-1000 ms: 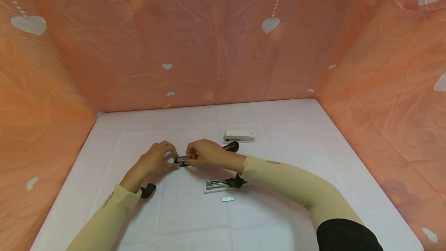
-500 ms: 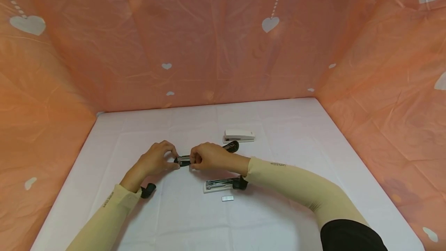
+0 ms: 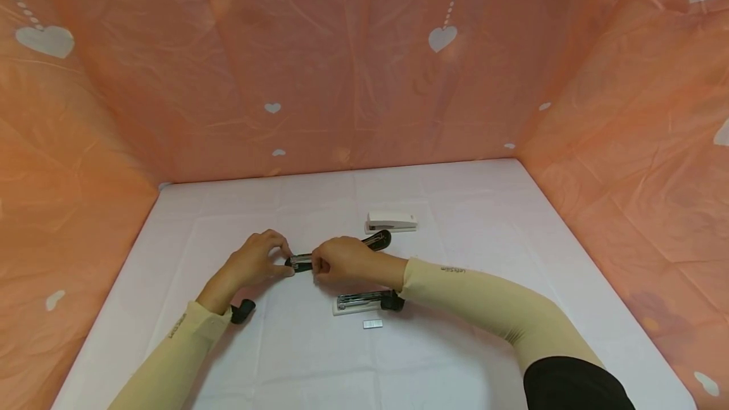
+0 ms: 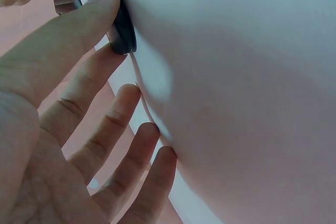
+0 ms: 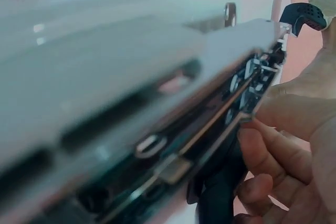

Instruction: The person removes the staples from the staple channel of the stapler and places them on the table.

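A black stapler lies opened out on the white table, its top arm raised to the right. My left hand pinches the stapler's left end between thumb and index finger; in the left wrist view the other fingers spread with their tips at the tabletop. Curled over the stapler's middle is my right hand, its thumb and fingertips gripping the channel section. The right hand covers that middle part in the head view. In the right wrist view, a blurred metal staple channel crosses in front of the right fingers.
A second stapler with a white base and exposed metal channel lies below my right wrist. Near it is a small strip of staples. Farther back sits a closed white stapler. Orange curtains surround the table.
My right hand has slid slightly right along the black stapler, showing more of its metal channel beside the left hand. The left hand stays in place.
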Tool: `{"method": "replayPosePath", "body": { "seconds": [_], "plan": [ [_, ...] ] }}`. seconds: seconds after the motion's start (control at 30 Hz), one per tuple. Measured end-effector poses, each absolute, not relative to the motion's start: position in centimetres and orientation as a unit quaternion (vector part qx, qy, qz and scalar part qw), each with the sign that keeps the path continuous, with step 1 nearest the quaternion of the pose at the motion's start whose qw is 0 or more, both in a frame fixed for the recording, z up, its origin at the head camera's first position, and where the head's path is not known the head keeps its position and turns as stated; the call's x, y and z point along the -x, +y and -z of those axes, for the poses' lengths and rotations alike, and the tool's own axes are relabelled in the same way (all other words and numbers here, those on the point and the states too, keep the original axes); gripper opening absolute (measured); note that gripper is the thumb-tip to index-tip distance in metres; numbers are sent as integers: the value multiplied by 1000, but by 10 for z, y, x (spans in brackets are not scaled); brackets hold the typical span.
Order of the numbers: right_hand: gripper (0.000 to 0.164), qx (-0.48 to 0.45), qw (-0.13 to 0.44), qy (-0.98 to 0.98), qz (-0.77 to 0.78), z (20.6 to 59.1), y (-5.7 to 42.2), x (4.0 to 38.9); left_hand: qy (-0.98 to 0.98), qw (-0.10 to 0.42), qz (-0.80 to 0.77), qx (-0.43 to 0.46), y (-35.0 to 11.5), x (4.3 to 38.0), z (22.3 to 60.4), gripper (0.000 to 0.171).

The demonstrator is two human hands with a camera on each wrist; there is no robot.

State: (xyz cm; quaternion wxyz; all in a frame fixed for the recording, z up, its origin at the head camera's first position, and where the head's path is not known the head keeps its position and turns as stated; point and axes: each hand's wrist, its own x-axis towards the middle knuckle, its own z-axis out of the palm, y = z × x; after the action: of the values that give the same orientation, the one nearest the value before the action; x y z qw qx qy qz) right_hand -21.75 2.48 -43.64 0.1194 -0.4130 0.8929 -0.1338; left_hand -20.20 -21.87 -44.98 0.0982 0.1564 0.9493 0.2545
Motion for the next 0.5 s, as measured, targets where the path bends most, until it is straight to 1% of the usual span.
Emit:
{"method": "replayPosePath", "body": {
  "seconds": [0.2, 0.5],
  "plan": [
    [7, 431, 87, 895, 72, 431, 25, 215, 948, 95, -256, -160, -218, 201, 445, 24],
    [11, 432, 66, 899, 27, 433, 25, 208, 947, 99, -260, -158, -218, 197, 445, 25]
  ]
}}
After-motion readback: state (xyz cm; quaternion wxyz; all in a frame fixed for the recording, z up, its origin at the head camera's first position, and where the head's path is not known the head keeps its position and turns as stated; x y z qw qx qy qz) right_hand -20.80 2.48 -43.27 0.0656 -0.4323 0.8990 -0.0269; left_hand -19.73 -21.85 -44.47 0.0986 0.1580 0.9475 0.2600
